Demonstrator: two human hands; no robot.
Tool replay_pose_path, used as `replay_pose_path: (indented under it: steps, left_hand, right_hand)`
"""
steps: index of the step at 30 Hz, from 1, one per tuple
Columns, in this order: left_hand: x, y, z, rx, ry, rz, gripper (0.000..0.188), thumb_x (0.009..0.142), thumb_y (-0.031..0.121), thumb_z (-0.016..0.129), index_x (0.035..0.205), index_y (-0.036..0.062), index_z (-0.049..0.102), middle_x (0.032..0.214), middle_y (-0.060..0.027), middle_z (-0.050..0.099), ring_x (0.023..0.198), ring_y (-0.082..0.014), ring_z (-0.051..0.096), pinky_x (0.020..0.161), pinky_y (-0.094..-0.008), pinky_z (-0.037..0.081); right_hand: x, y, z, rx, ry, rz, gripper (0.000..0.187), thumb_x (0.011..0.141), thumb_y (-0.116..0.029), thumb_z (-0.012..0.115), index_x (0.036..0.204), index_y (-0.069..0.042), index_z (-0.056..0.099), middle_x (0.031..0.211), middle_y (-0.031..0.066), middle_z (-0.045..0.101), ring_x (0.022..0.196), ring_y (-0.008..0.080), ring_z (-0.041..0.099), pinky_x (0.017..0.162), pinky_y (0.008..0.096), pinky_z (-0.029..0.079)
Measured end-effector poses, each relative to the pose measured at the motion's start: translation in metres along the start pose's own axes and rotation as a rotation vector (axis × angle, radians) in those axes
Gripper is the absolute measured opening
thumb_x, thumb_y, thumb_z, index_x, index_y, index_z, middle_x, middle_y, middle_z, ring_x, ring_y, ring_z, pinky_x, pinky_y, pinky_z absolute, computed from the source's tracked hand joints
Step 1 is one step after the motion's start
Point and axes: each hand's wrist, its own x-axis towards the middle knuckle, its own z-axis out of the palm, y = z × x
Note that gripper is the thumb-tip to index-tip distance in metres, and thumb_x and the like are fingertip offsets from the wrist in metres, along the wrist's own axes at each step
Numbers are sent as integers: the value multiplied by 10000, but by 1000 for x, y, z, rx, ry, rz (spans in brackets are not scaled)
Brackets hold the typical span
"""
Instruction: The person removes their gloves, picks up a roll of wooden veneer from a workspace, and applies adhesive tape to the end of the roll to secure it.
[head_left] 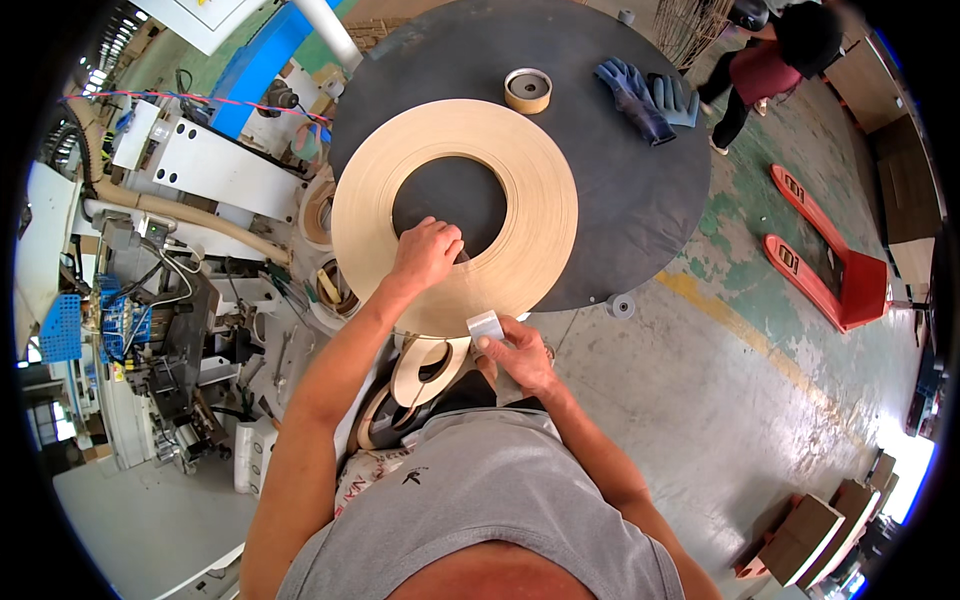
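- Grey shirt (490, 480): six o'clock.
- Pale coil (542, 205): twelve o'clock, lying flat.
- Left hand (428, 253): fingers narrow, apparently pinching clear tape (477, 287).
- Right hand (522, 358): grips tape roll (485, 326), five o'clock, probably for tension.

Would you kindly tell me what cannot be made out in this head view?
In the head view:
End of the clear strip at the left hand: hidden by that hand.
Part of the tape roll: covered by the right hand.
Underside of the large beige coil: hidden against the black table.
The table's far rim: cut off by the upper edge.
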Motion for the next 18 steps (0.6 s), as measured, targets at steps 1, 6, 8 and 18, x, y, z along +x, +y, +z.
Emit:
replay_pose_path:
  steps: [1,6,8,18]
  left_hand:
    - [0,2,-2,-28,29,5,182,855,194,711,754,70,623,764,-91,675,769,-298,663,647,-440,534]
    - [2,-1,-7,-312,-11,-314,153,874,146,704,798,46,618,722,-107,679,663,-311,658,612,-404,524]
    - [0,-17,-1,-481,168,-364,65,901,101,668,885,42,646,694,-108,678,609,-274,663,594,-365,518]
    - [-24,41,-29,-608,172,-222,70,932,52,607,972,32,660,769,-107,687,663,-222,687,589,-343,516]
  right_hand:
    - [0,1,-1,3,-7,10,255,967,-223,716,1099,-7,680,905,16,682,799,96,614,770,287,509]
    - [-1,-2,1,47,4,28,272,945,-219,737,1109,-8,688,957,32,664,871,106,600,812,294,493]
    - [0,-5,4,91,-7,72,294,923,-232,760,1111,-13,697,1014,45,647,951,116,580,862,302,475]
    - [-1,-6,-1,56,-10,102,293,926,-204,754,1136,-9,693,1031,44,642,978,117,586,867,300,478]
